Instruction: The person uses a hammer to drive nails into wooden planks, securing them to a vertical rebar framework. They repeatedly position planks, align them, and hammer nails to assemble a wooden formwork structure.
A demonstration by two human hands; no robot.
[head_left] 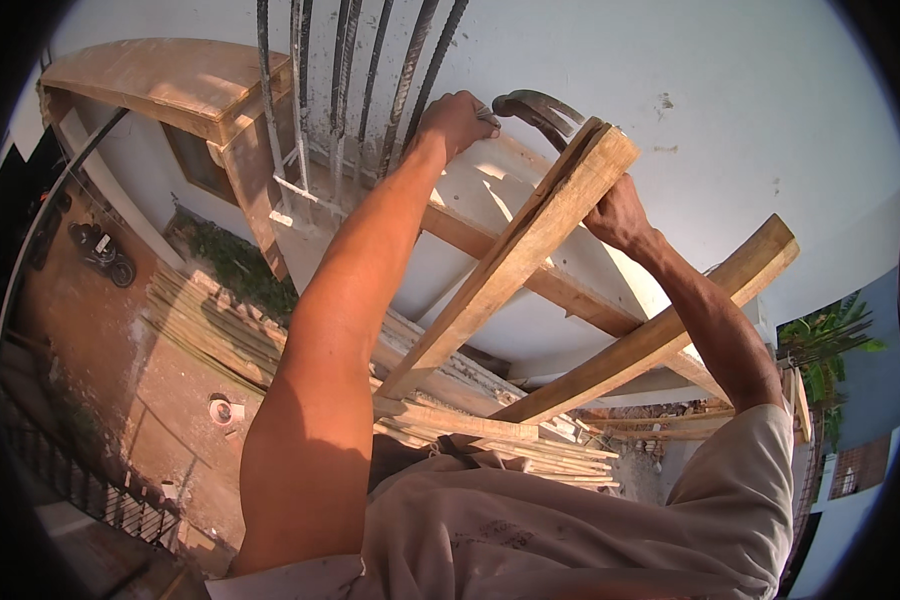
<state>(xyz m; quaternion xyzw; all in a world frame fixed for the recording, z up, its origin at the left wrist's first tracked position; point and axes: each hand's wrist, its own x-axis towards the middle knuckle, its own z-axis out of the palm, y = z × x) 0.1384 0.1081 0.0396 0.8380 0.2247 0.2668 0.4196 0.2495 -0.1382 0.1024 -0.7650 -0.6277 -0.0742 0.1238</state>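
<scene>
Pinching something small (485, 114), the left hand (454, 123) sits beside the hammer (532, 104); right hand (618, 213), grip hidden.

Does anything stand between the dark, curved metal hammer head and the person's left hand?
Nothing large shows between the dark, curved metal hammer head and the bare left hand; whether they touch, I cannot tell. The rough brown wooden beam stands to the head's right in view, hiding part of the right hand.
</scene>
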